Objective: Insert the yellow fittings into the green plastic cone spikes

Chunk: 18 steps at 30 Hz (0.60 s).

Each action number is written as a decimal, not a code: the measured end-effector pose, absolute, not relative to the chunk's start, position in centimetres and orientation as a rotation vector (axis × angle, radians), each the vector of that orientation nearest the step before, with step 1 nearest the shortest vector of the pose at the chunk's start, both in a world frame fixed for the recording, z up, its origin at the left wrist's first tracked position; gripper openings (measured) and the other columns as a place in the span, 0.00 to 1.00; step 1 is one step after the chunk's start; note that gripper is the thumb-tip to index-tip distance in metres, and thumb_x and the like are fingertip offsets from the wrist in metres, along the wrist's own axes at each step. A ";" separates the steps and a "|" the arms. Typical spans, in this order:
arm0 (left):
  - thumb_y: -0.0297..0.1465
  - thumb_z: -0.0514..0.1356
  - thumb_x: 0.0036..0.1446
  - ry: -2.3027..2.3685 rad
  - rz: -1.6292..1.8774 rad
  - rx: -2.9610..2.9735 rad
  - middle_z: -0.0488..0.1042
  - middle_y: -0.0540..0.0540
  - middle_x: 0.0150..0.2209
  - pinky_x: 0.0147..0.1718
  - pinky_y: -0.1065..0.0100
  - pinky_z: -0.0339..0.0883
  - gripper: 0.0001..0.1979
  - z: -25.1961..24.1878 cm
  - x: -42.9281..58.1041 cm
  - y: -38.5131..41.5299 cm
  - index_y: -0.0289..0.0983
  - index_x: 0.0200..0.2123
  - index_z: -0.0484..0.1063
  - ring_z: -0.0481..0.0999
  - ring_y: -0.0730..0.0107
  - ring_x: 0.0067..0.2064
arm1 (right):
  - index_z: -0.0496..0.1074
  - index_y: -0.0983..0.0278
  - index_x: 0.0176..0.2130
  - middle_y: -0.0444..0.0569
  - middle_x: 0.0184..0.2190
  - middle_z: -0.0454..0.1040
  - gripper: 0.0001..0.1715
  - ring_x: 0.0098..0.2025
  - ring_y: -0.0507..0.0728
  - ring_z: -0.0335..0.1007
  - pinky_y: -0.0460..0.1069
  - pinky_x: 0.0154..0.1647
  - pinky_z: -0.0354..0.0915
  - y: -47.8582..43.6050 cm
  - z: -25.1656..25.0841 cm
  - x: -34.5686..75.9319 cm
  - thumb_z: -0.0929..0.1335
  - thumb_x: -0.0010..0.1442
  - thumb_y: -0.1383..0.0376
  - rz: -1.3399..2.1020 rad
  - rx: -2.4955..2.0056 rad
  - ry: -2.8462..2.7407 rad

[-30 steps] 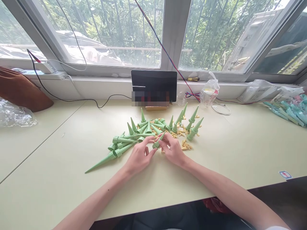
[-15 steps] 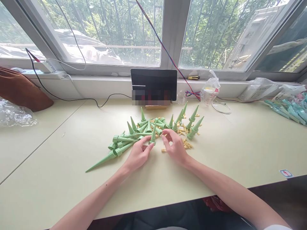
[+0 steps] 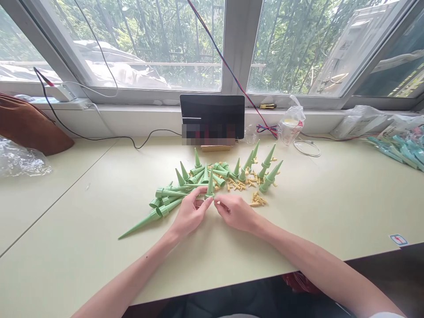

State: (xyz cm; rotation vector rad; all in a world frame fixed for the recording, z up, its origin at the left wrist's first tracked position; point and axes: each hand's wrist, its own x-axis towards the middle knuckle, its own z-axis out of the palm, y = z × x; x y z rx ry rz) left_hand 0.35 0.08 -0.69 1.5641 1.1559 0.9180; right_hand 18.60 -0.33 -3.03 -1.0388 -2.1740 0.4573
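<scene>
My left hand (image 3: 194, 210) is closed around the base of a green plant watering spike (image 3: 210, 183), which stands upright with its tip pointing up. Just right of that base, my right hand (image 3: 236, 212) has its thumb and fingers pinched together; whatever is between them is hidden. Behind and left of my hands lies a heap of green spikes (image 3: 170, 192), some on their sides and some upright. Small yellow valve pieces (image 3: 258, 199) lie loose beyond my right hand. To the right stand several spikes (image 3: 270, 176) with yellow pieces sticking out of their sides.
A dark tablet (image 3: 212, 110) leans on a small stand at the back. Near the window are a bagged cup (image 3: 290, 126), a coiled white cable (image 3: 307, 148) and a yellow cutter (image 3: 267, 106). Teal items (image 3: 402, 150) lie far right, a brown bag (image 3: 29, 123) far left.
My right hand has moved left and down to the base of the held spike, its fingers now pinched. The yellow piece lying under that hand is out of sight. My left hand stays nearly still.
</scene>
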 end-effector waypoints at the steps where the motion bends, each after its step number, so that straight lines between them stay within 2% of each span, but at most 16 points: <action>1: 0.39 0.60 0.61 1.149 0.924 1.573 0.66 0.55 0.20 0.15 0.72 0.55 0.17 -0.7 0.4 0.1 0.38 0.50 0.70 0.65 0.73 0.18 | 0.68 0.62 0.33 0.45 0.25 0.70 0.11 0.26 0.52 0.64 0.46 0.29 0.59 -0.4 -3.1 18.6 0.61 0.66 0.70 0.448 -1.034 -2.208; 11: 0.40 0.61 0.60 1.203 0.909 1.577 0.65 0.56 0.19 0.16 0.71 0.56 0.17 -0.8 0.3 0.0 0.38 0.48 0.69 0.61 0.74 0.18 | 0.68 0.63 0.33 0.46 0.28 0.70 0.10 0.30 0.53 0.65 0.47 0.31 0.60 0.0 -3.4 18.8 0.62 0.64 0.74 0.398 -1.128 -2.231; 18: 0.40 0.61 0.59 1.183 0.931 1.620 0.65 0.54 0.21 0.15 0.72 0.54 0.14 -0.6 0.5 -0.2 0.38 0.45 0.71 0.60 0.75 0.18 | 0.70 0.63 0.35 0.50 0.32 0.71 0.09 0.36 0.56 0.67 0.49 0.38 0.64 0.6 -3.3 19.2 0.62 0.66 0.71 0.296 -1.235 -2.111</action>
